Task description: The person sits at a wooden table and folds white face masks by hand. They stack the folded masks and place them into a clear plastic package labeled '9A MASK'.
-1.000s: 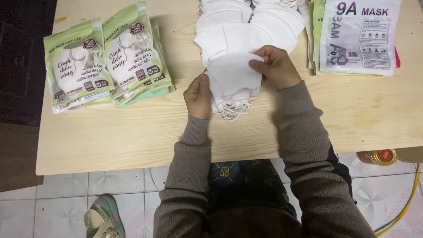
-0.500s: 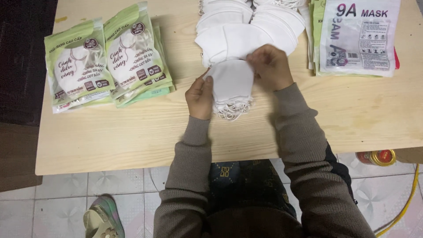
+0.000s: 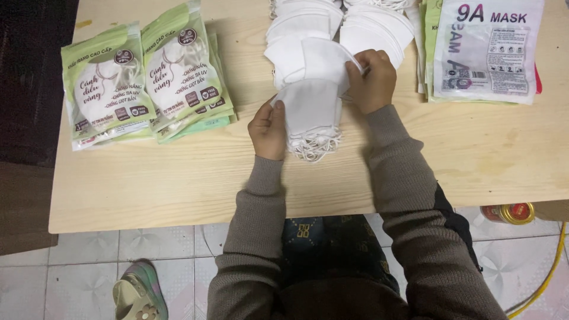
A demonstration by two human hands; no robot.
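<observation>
1. Head view: a small bundle of white masks (image 3: 309,112) is being clamped between the left hand (image 3: 268,127) at its left edge and the right hand (image 3: 372,80) at its upper right. Since half a second ago the right hand is being drawn slightly rightward, suggesting the bundle is being squared.
2. Bare table (image 3: 178,184) is being left open below; the green packets (image 3: 148,80) and the mask piles (image 3: 332,29) are crowding the top.
</observation>
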